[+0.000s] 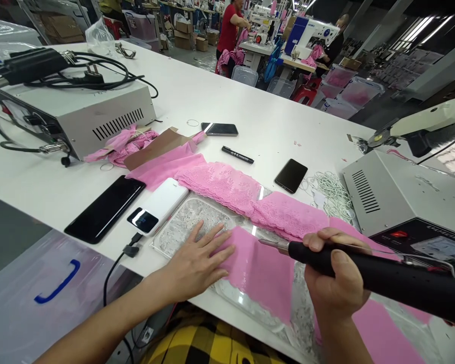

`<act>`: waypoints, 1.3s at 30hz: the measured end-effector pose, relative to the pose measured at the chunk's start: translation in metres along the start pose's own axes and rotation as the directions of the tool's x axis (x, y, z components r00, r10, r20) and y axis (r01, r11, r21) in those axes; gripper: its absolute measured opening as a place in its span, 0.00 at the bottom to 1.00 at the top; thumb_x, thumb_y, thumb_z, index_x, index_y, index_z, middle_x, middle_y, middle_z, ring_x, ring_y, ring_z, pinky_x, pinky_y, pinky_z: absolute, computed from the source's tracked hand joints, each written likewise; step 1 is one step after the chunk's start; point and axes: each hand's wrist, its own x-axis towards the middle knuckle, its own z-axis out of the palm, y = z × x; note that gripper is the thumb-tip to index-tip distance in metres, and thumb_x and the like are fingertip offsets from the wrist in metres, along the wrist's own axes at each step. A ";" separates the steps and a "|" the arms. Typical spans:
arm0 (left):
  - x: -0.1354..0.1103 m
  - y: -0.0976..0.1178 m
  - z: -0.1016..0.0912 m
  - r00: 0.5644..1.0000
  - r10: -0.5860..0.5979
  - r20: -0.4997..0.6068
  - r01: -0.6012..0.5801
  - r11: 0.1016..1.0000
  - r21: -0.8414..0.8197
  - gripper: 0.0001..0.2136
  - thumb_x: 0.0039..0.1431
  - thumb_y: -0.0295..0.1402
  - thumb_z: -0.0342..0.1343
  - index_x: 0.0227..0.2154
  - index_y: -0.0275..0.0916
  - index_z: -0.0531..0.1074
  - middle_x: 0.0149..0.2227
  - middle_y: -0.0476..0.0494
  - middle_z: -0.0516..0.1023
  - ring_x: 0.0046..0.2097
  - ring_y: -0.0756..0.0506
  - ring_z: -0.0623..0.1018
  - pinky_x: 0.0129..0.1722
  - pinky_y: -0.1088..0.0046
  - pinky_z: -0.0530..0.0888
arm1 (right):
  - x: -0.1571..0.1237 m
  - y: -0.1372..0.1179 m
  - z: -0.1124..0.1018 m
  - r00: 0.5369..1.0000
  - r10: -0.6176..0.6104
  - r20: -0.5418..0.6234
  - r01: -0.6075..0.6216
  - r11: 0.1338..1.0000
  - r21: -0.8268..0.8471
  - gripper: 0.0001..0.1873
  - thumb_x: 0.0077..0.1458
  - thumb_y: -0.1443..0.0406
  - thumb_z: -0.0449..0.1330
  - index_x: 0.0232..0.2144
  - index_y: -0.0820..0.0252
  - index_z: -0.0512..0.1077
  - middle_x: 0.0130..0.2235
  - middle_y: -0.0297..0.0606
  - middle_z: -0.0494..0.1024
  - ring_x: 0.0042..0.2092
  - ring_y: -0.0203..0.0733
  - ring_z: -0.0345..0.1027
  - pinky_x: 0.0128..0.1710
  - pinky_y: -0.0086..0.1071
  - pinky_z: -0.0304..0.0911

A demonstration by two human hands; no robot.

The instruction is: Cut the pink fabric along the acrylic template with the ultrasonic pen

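The pink fabric piece (267, 273) lies on a mottled board (191, 217) by the near edge of the bench (182, 96). The left hand (195, 263) is spread flat, palm down, some fingertips over the piece's left side. The right hand (343, 285) grips a black-handled tool (394, 270), its metal tip over the piece's upper part; whether it touches cannot be told. Just beyond runs a pink lace stack (223, 187). Leftward, a white power bank (170, 197) and a black tablet-like device (105, 210) lie along the near edge. Between near and far edges lies a marker (237, 154).
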 end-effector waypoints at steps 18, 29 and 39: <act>-0.032 -0.005 -0.007 0.994 -0.103 -0.031 0.100 0.992 -0.081 0.18 0.70 0.39 0.50 0.60 0.43 0.67 0.63 0.43 0.67 0.67 0.36 0.61 0.67 0.44 0.52 | -0.001 0.005 0.009 1.000 0.010 0.016 -0.009 0.999 -0.036 0.04 0.45 0.66 0.61 0.28 0.58 0.70 0.30 0.32 0.73 0.27 0.35 0.65 0.31 0.37 0.66; -0.060 -0.007 -0.016 0.993 -0.101 -0.059 0.094 0.990 -0.106 0.18 0.69 0.35 0.50 0.59 0.40 0.67 0.64 0.41 0.66 0.69 0.39 0.56 0.67 0.52 0.59 | -0.008 0.012 0.046 0.996 0.077 0.048 -0.079 0.995 0.053 0.06 0.46 0.65 0.62 0.30 0.58 0.71 0.33 0.33 0.72 0.28 0.33 0.64 0.33 0.36 0.65; -0.061 -0.010 -0.010 0.993 -0.074 -0.092 0.062 0.989 -0.132 0.17 0.70 0.38 0.50 0.57 0.39 0.69 0.63 0.42 0.67 0.69 0.38 0.58 0.67 0.51 0.57 | -0.009 0.016 0.047 0.995 0.071 0.074 -0.074 0.997 0.037 0.06 0.45 0.65 0.62 0.29 0.58 0.70 0.32 0.32 0.72 0.28 0.34 0.64 0.32 0.36 0.66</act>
